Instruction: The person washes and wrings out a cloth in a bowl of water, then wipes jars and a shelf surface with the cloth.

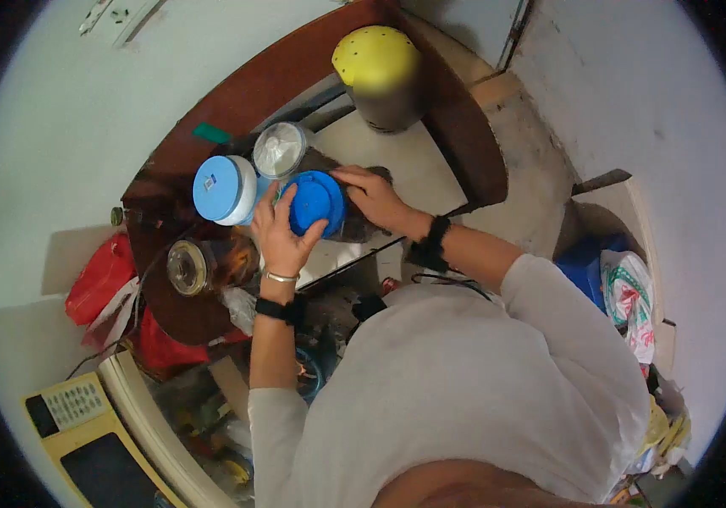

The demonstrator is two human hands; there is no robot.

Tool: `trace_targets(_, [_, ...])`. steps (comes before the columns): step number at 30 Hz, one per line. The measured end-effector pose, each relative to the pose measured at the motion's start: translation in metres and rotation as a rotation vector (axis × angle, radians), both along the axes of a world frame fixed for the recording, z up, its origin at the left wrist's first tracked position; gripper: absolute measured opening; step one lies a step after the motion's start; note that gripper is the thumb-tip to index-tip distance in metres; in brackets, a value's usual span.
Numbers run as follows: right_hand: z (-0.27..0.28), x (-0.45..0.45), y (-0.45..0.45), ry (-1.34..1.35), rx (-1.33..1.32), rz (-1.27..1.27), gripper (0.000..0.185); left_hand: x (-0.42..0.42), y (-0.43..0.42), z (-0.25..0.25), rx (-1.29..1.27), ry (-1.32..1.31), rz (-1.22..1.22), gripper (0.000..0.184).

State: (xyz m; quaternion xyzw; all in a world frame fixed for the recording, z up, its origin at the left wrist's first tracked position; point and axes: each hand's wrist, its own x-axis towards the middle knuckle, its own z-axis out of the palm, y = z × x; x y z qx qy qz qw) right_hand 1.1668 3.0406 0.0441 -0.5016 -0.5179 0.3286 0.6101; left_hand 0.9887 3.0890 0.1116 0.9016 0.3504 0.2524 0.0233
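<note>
A jar (353, 222) with dark contents stands on the table, topped by a round blue lid (315, 203). My left hand (282, 233) grips the lid, its thumb at the near edge and its fingers over the left side. My right hand (375, 199) lies against the right side of the jar, fingertips close to the lid's rim; part of its grip is hidden. Just left of my left hand is a white jar with a light-blue lid (217, 188). Behind stands a clear-lidded container (280, 150) with something pale under its lid.
A glass jar (189, 267) sits at the table's left end beside a clear plastic bag (240, 309). At the back is a dark container with a yellow dotted cover (375, 55). The brown raised table edge (244, 93) curves behind. A microwave (96, 440) is at lower left.
</note>
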Motion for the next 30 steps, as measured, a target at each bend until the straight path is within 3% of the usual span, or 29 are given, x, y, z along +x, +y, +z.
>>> trace_targets(1, [0.000,-0.003,-0.015,-0.002,-0.001,0.003,0.031,-0.002,-0.008,-0.001,-0.001,-0.002,0.003,0.064])
trace_targets(3, [-0.001,-0.011,-0.036,-0.150,-0.038,-0.041,0.032,0.002,-0.027,-0.006,-0.298,-0.207,0.107,0.068])
trace_targets(8, [0.002,-0.015,-0.026,-0.030,-0.037,-0.009,0.030,0.015,-0.039,0.003,-0.190,-0.193,0.241,0.062])
trace_targets(10, [-0.008,-0.008,0.003,0.090,-0.256,0.114,0.023,0.014,-0.038,0.004,-0.149,-0.138,0.203,0.062])
trace_targets(14, [-0.036,-0.015,0.046,-0.037,-0.363,0.131,0.019,0.016,-0.036,0.000,-0.140,-0.176,0.199,0.062])
trace_targets(17, [-0.016,-0.019,0.015,0.133,-0.487,0.103,0.023,0.017,-0.037,-0.004,-0.166,-0.221,0.217,0.062])
trace_targets(19, [-0.003,-0.015,-0.023,0.718,-0.260,0.210,0.035,0.018,-0.038,-0.002,-0.154,-0.222,0.245,0.061])
trace_targets(20, [0.005,-0.011,-0.038,0.719,-0.268,0.212,0.035,0.019,-0.039,-0.003,-0.161,-0.221,0.250,0.061])
trace_targets(22, [0.017,-0.008,-0.059,0.286,-0.238,0.236,0.044,0.019,-0.038,-0.004,-0.125,-0.230,0.240,0.059])
trace_targets(26, [0.007,-0.022,-0.059,0.386,-0.176,0.134,0.046,0.018,-0.037,-0.009,-0.179,-0.265,0.244,0.062])
trace_targets(30, [0.003,-0.023,-0.046,0.135,-0.126,0.027,0.046,0.017,-0.035,-0.010,-0.152,-0.247,0.225,0.061])
